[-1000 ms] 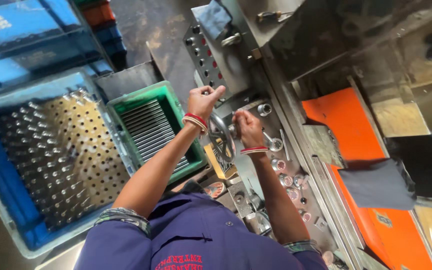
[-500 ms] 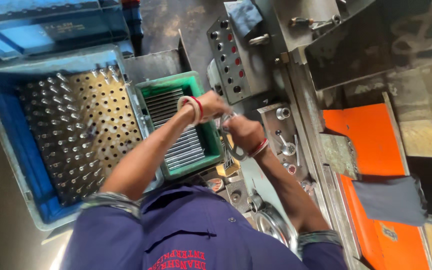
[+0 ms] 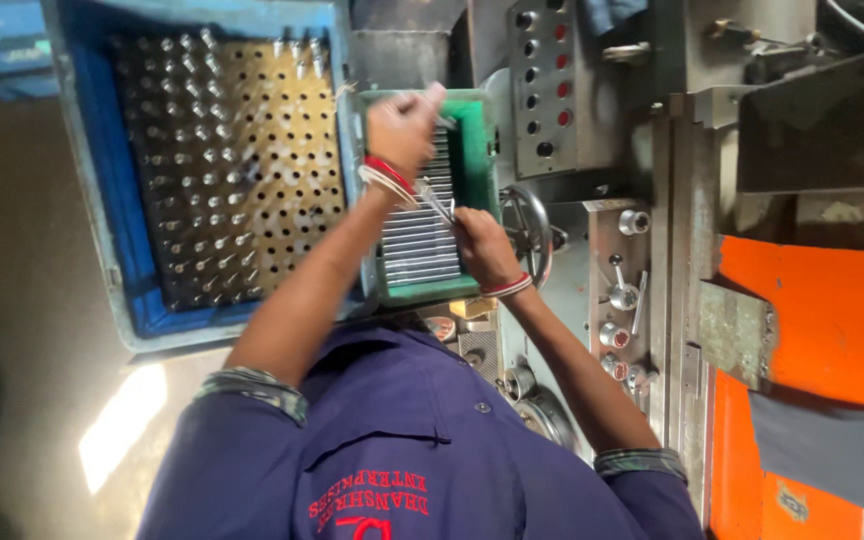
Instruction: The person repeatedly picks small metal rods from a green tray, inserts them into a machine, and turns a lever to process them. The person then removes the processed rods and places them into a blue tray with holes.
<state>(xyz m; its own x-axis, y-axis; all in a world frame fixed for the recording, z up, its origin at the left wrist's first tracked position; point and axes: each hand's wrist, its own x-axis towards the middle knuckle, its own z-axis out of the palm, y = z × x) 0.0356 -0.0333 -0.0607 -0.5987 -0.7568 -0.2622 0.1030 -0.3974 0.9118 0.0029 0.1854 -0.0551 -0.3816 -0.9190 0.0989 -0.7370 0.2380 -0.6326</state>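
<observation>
My left hand point(image 3: 402, 125), with red and white bangles at the wrist, is closed in a fist over the far end of a green tray point(image 3: 477, 150). Thin metal pins seem to stick out of the fist. My right hand point(image 3: 482, 245) rests over the tray's near right side and pinches a thin metal pin point(image 3: 435, 200) that points toward my left wrist. The tray holds rows of metal pins point(image 3: 417, 245) lying side by side.
A blue crate point(image 3: 102, 230) on the left holds a yellow perforated plate point(image 3: 252, 190) with several pins standing in it. On the right are a machine handwheel point(image 3: 530, 225), a button panel point(image 3: 542, 80), knobs and levers point(image 3: 622, 295), and orange panels point(image 3: 822, 320).
Both hands have left the handwheel area and come over the green tray. My left hand has closed into a fist, and the view has swung toward the crate.
</observation>
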